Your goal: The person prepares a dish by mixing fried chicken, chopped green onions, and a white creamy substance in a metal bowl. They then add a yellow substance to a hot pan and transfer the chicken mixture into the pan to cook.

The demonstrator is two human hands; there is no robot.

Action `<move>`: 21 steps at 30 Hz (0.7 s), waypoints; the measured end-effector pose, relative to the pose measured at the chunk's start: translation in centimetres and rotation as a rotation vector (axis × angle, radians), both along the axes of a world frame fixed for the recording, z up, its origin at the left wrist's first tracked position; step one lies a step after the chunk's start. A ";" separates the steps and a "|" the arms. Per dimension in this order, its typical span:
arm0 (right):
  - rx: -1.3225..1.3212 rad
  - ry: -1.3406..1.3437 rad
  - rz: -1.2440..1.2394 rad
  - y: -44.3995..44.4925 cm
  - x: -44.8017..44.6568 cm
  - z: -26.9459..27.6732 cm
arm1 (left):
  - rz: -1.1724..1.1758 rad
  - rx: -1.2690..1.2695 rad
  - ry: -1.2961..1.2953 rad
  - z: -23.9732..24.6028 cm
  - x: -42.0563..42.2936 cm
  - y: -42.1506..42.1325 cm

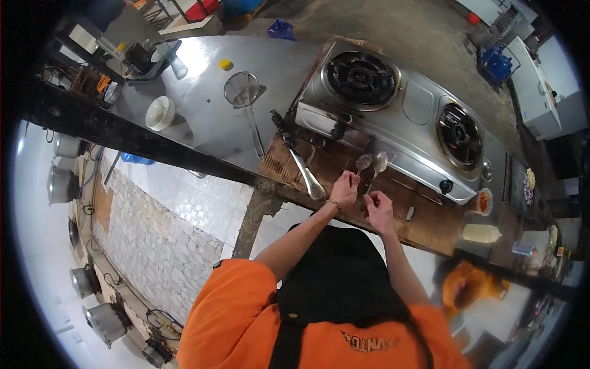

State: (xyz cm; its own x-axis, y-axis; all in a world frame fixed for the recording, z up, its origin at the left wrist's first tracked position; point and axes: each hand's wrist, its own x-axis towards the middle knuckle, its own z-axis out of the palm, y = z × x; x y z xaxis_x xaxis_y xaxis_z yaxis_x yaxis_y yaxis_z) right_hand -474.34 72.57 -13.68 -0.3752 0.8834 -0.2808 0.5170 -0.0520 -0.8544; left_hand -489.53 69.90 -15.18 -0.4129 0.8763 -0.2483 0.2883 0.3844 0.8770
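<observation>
My left hand [345, 190], with a bracelet at its wrist, is at the front edge of a wooden board, its fingers closed by a metal spoon [364, 162]. Just right of it, my right hand [380, 211] pinches the handle of another metal spoon [380, 162], whose bowl points toward the stove. Which fingers bear the first spoon's handle is partly hidden. Left of my hands lies a slotted metal utensil [315, 189] with a black handle. Beyond both hands stands a two-burner gas stove [401, 133].
Left on the metal table [203, 50] are a wire strainer [242, 89], white bowls [160, 113] and a yellow cap [225, 64]. To the right are a cup of reddish food [483, 202], a squeeze bottle [480, 233], a lighter [410, 213] and a tray of chopped food [528, 187].
</observation>
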 end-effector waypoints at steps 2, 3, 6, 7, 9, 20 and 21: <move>0.100 0.072 0.078 -0.9 -2.3 3.4 | 0.234 0.150 -0.584 -0.3 1.0 -0.4; 0.186 0.063 0.147 -0.9 -3.2 3.8 | 0.352 0.230 -0.874 -0.5 1.3 -0.7; 0.368 0.097 0.363 -0.6 -7.4 3.5 | 0.357 0.345 -1.057 1.7 -2.6 -2.9; 0.167 0.089 0.398 -0.3 -9.0 4.5 | 0.360 0.360 -1.044 1.8 -4.3 -3.8; -0.236 0.049 0.469 0.8 -10.9 7.7 | 0.493 0.389 -0.851 1.7 -6.4 -5.7; 0.073 -0.410 0.493 5.6 -18.7 1.4 | 0.626 0.297 -0.390 2.6 -10.5 -10.7; 0.037 -0.422 0.460 5.6 -18.5 3.5 | 0.601 0.333 -0.261 0.7 -10.4 -11.0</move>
